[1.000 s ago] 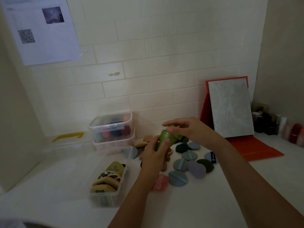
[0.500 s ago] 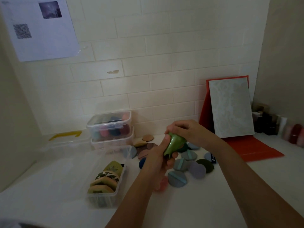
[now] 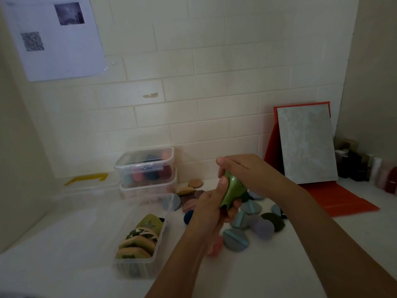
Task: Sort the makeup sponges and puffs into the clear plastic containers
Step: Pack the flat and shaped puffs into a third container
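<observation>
While the left hand (image 3: 211, 209) and right hand (image 3: 249, 172) grip what seems a green sponge (image 3: 233, 190), loose puffs (image 3: 236, 240) lie beneath.

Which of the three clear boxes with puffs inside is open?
The front box, with tan and green puffs standing in a row. The two stacked boxes behind it both have lids on.

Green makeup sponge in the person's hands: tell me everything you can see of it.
The smooth olive-green makeup sponge looks slightly glossy, rounded in the middle and narrowing toward its lower end. It is tilted, held above loose round puffs on the white counter. The left hand grips its lower end; the right hand curls over its top.
</observation>
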`<state>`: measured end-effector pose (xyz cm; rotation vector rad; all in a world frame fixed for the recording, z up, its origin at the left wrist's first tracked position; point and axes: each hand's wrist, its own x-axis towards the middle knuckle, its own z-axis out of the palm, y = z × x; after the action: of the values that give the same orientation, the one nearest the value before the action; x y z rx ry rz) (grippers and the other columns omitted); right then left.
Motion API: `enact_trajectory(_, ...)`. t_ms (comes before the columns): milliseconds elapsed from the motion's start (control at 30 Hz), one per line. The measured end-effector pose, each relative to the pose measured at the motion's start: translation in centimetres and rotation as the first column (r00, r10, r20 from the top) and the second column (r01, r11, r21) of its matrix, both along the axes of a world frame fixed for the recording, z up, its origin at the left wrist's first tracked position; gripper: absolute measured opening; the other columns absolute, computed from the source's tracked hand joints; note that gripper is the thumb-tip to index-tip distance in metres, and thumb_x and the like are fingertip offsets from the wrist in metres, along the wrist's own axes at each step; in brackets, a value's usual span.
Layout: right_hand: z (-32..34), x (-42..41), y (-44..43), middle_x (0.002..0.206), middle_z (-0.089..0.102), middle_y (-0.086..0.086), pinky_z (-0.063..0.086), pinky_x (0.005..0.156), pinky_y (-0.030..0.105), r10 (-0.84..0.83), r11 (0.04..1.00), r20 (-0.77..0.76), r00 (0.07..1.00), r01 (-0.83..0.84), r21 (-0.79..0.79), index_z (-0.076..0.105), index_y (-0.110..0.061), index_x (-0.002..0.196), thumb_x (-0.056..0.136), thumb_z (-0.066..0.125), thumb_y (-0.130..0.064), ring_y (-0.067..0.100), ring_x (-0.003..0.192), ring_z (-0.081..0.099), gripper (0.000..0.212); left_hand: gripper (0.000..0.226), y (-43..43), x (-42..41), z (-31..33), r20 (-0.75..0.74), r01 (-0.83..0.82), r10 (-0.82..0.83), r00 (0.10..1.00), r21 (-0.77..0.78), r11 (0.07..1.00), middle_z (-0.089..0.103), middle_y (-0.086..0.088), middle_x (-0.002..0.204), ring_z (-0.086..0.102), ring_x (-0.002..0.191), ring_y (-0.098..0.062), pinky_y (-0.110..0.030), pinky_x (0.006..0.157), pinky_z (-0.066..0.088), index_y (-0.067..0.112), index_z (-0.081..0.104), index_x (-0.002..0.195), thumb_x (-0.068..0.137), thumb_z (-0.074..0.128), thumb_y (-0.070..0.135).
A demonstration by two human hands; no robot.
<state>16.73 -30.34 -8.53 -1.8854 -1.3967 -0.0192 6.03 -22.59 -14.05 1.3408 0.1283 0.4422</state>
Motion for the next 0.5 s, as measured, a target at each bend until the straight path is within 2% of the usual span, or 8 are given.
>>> enact_trajectory(100, 0.2, -0.1, 0.1, 0.081, 0.064, 0.012, 0.049, 0.077, 0.039, -0.014, 1.000, 0.027, 1.000, 0.014, 0.012, 0.064, -0.006, 0.084, 0.088, 0.034, -0.066, 0.025, 0.078, 0.060, 0.067, 0.043, 0.5, -0.4, 0.6, 0.022, -0.064, 0.061, 0.998, 0.143, 0.988, 0.059, -0.006, 0.062, 0.047, 0.048, -0.011, -0.019, 0.043, 0.035, 0.013, 0.067, 0.076, 0.080, 0.057, 0.054)
enact_trajectory(167, 0.3, -0.3, 0.1, 0.077, 0.060, 0.013, 0.048, 0.069, 0.037, 0.025, 0.999, -0.011, 1.000, -0.025, 0.047, 0.061, -0.005, 0.082, 0.080, 0.039, -0.074, 0.024, 0.070, 0.056, 0.073, 0.048, 1.0, -0.8, 1.2, 0.020, -0.133, 0.132, 0.991, 0.205, 0.970, 0.064, -0.012, 0.068, 0.056, 0.054, -0.019, -0.025, 0.050, 0.042, 0.003, 0.068, 0.086, 0.080, 0.061, 0.050)
enact_trajectory(200, 0.4, -0.5, 0.1, 0.073, 0.059, 0.010, 0.046, 0.063, 0.033, 0.050, 0.997, -0.047, 0.998, -0.047, 0.058, 0.061, -0.007, 0.080, 0.077, 0.044, -0.076, 0.020, 0.064, 0.054, 0.071, 0.050, 1.3, -1.2, 1.6, -0.002, -0.157, 0.163, 0.987, 0.245, 0.957, 0.067, -0.014, 0.072, 0.061, 0.059, -0.021, -0.026, 0.052, 0.047, 0.000, 0.068, 0.092, 0.080, 0.060, 0.047)
enact_trajectory(267, 0.4, -0.8, 0.2, 0.070, 0.060, -0.001, 0.044, 0.058, 0.027, 0.081, 0.995, -0.119, 0.990, -0.074, 0.062, 0.064, -0.015, 0.082, 0.071, 0.053, -0.071, 0.010, 0.061, 0.054, 0.058, 0.049, 2.2, -2.0, 2.3, -0.065, -0.188, 0.228, 0.972, 0.373, 0.909, 0.072, -0.007, 0.080, 0.069, 0.068, -0.017, -0.022, 0.059, 0.055, 0.005, 0.067, 0.099, 0.078, 0.054, 0.048)
enact_trajectory(333, 0.1, -0.8, 0.4, 0.078, 0.065, -0.005, 0.049, 0.059, 0.029, 0.062, 0.997, -0.150, 0.987, -0.056, 0.048, 0.065, -0.023, 0.089, 0.066, 0.056, -0.068, 0.011, 0.066, 0.060, 0.051, 0.049, 3.8, -3.3, 3.0, -0.096, -0.223, 0.329, 0.940, 0.560, 0.798, 0.072, 0.000, 0.090, 0.069, 0.081, -0.013, -0.026, 0.073, 0.057, 0.016, 0.066, 0.098, 0.078, 0.046, 0.056)
enact_trajectory(367, -0.1, -0.8, 0.5, 0.083, 0.065, -0.006, 0.052, 0.063, 0.031, 0.031, 0.999, -0.149, 0.988, -0.027, 0.033, 0.064, -0.027, 0.092, 0.065, 0.058, -0.069, 0.012, 0.072, 0.063, 0.051, 0.042, 5.1, -4.0, 3.4, -0.081, -0.256, 0.385, 0.919, 0.620, 0.742, 0.070, 0.000, 0.096, 0.067, 0.088, -0.013, -0.030, 0.082, 0.055, 0.021, 0.065, 0.096, 0.082, 0.044, 0.055)
enact_trajectory(433, -0.6, -0.7, 0.9, 0.088, 0.064, -0.008, 0.054, 0.069, 0.032, -0.038, 0.999, -0.128, 0.991, 0.040, 0.015, 0.063, -0.031, 0.094, 0.065, 0.062, -0.069, 0.012, 0.079, 0.064, 0.048, 0.018, 8.1, -5.5, 4.5, -0.088, -0.300, 0.475, 0.876, 0.670, 0.679, 0.067, -0.002, 0.101, 0.063, 0.093, -0.016, -0.033, 0.089, 0.051, 0.026, 0.064, 0.090, 0.093, 0.048, 0.034)
enact_trajectory(500, -1.0, -0.8, 1.5, 0.085, 0.066, -0.007, 0.054, 0.069, 0.032, -0.067, 0.996, -0.140, 0.988, 0.075, 0.052, 0.065, -0.029, 0.090, 0.070, 0.064, -0.064, 0.012, 0.078, 0.064, 0.040, 0.019, 11.2, -6.4, 4.7, -0.180, -0.170, 0.542, 0.821, 0.829, 0.533, 0.064, -0.003, 0.103, 0.059, 0.091, -0.014, -0.021, 0.081, 0.048, 0.020, 0.065, 0.097, 0.093, 0.049, 0.011)
